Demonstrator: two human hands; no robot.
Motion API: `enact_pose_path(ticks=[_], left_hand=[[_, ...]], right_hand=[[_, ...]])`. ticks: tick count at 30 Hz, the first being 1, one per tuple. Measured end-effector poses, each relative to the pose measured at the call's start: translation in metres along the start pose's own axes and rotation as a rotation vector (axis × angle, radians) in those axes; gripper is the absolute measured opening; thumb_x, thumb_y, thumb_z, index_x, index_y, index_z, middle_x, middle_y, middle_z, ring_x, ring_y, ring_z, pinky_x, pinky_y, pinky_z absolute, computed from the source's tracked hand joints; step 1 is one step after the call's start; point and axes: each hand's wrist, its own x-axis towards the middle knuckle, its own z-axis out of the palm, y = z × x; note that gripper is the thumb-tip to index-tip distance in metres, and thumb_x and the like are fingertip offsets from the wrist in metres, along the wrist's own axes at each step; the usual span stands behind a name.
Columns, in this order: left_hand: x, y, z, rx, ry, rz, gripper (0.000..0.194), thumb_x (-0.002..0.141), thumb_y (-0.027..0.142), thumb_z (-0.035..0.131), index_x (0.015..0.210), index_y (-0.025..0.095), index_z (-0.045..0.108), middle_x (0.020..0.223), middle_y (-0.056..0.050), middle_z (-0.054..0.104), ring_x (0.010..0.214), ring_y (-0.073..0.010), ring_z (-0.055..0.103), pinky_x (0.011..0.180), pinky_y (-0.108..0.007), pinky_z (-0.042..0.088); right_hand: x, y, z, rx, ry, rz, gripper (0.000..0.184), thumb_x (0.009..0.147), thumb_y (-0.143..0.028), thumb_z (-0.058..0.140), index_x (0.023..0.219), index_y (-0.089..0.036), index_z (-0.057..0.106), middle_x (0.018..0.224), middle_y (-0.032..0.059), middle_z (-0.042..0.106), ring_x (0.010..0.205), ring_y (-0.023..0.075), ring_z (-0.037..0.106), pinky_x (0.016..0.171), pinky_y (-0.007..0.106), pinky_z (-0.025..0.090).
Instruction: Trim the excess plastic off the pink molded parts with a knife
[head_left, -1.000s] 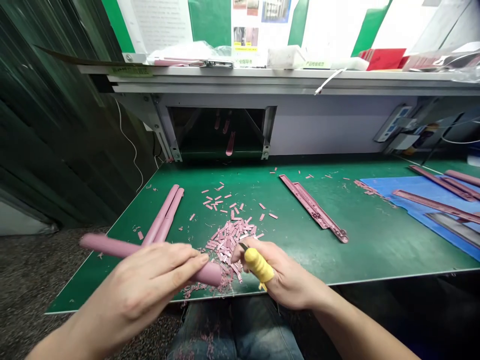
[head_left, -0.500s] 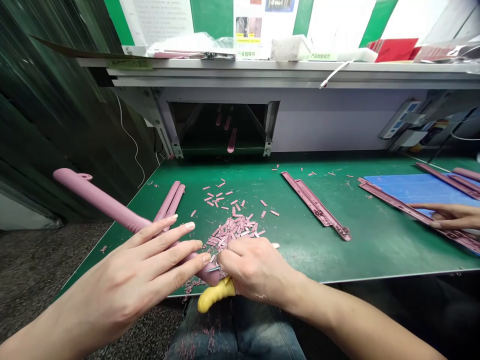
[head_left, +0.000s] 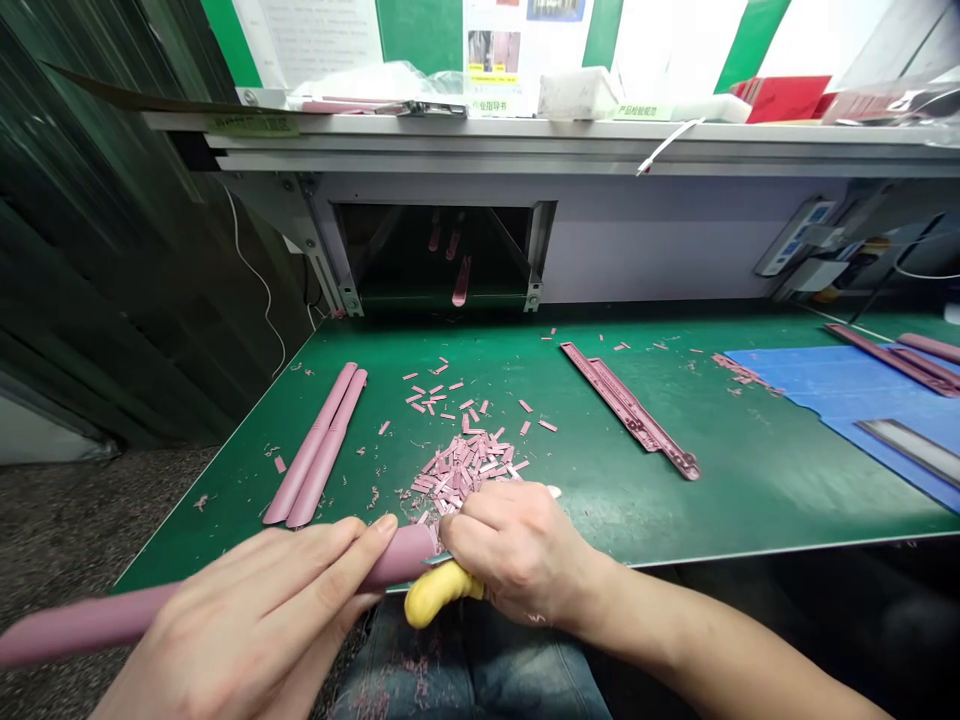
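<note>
You held the pink rod (head_left: 405, 555) out over the near edge of the green bench (head_left: 750, 500), the fingers of your left hand (head_left: 255, 620) pressed together across it. Your right hand (head_left: 521, 550) was closed around the yellow handle of a knife (head_left: 435, 592), its blade at the rod's near end. You looked to be mid-trim, and the next move seemed to call for one steady cut. Just beyond lay a heap of pink offcuts (head_left: 461, 480), with two more rods (head_left: 315, 445) side by side to the left.
</note>
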Motion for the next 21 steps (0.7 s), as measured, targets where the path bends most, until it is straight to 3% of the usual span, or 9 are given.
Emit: enact_pose_path(ticks=[5, 10, 16, 21], left_hand=[[-0.002, 0.008, 0.003, 0.052, -0.063, -0.013, 0.061, 0.079, 0.016, 0.068, 0.137, 0.021, 0.049, 0.126, -0.006, 0.065, 0.110, -0.0232, 0.064, 0.093, -0.032, 0.055], [0.004, 0.020, 0.008, -0.001, -0.056, -0.136, 0.058, 0.080, 0.019, 0.066, 0.136, 0.027, 0.051, 0.127, -0.001, 0.065, 0.107, -0.0215, 0.066, 0.089, -0.027, 0.056], [-0.001, 0.026, 0.020, -0.014, 0.008, -0.232, 0.062, 0.079, 0.024, 0.067, 0.138, 0.028, 0.047, 0.128, 0.001, 0.064, 0.100, -0.0226, 0.069, 0.083, -0.027, 0.059], [-0.006, 0.029, 0.031, 0.003, 0.066, -0.334, 0.053, 0.081, 0.033, 0.065, 0.133, 0.031, 0.052, 0.120, 0.004, 0.069, 0.088, -0.0186, 0.073, 0.068, -0.019, 0.060]], right_hand=[[-0.001, -0.001, 0.002, 0.016, 0.013, 0.025, 0.041, 0.100, -0.028, 0.030, 0.063, -0.019, 0.047, 0.058, -0.0001, 0.046, 0.052, 0.0138, 0.032, 0.050, 0.030, 0.019], [-0.002, 0.000, 0.006, -0.002, 0.030, 0.136, 0.040, 0.099, -0.041, 0.037, 0.070, -0.018, 0.053, 0.062, 0.0000, 0.048, 0.054, 0.0134, 0.036, 0.050, 0.029, 0.019], [-0.004, 0.001, 0.013, -0.051, 0.038, 0.121, 0.036, 0.099, -0.032, 0.035, 0.068, -0.019, 0.048, 0.061, -0.0004, 0.046, 0.054, 0.0128, 0.035, 0.052, 0.028, 0.019], [-0.004, 0.000, 0.023, -0.074, 0.072, 0.088, 0.038, 0.098, -0.025, 0.032, 0.063, -0.019, 0.046, 0.057, -0.0003, 0.046, 0.050, 0.0129, 0.033, 0.050, 0.030, 0.018]])
